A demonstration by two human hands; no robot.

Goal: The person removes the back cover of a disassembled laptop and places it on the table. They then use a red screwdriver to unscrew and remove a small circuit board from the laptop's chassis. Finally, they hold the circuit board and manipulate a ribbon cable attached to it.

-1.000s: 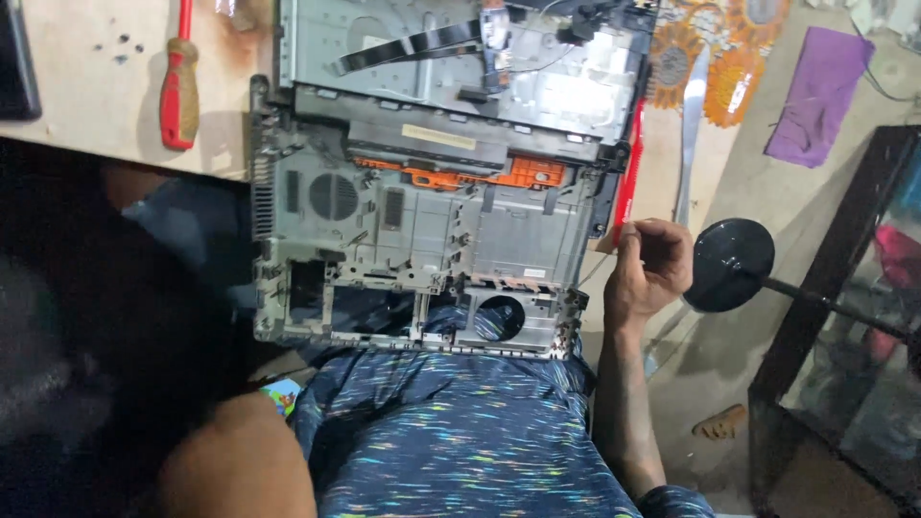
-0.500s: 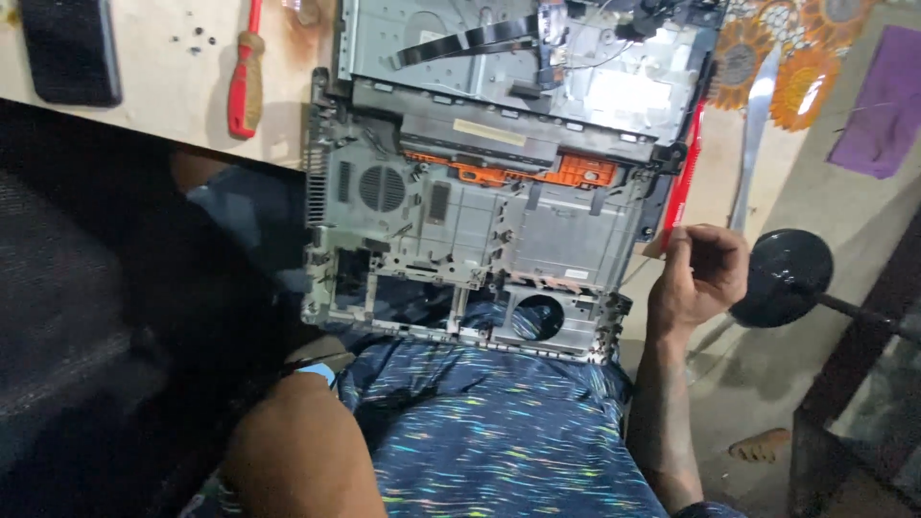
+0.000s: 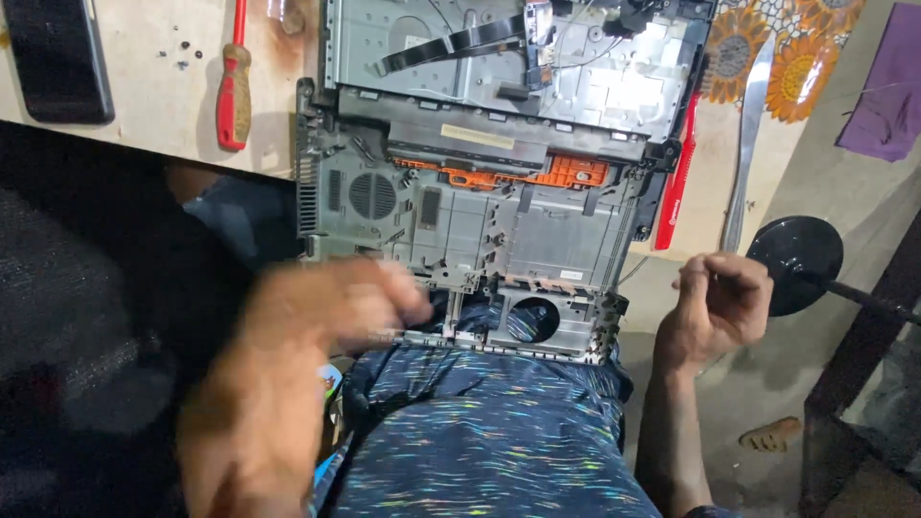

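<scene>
Left hand (image 3: pixel 331 307) now up at laptop base (image 3: pixel 460 221) edge — blurred, grip unclear; right hand (image 3: pixel 720 302) off it, loosely curled.

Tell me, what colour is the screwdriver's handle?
Red, seen on the screwdriver in the head view.

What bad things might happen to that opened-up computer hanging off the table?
1. The laptop shell juts past the table edge over the lap; neither hand clearly grips it, so it might tip or slide.
2. The left hand is blurred at its near edge and could bump it.
3. The tiny loose screws might roll away.
</scene>
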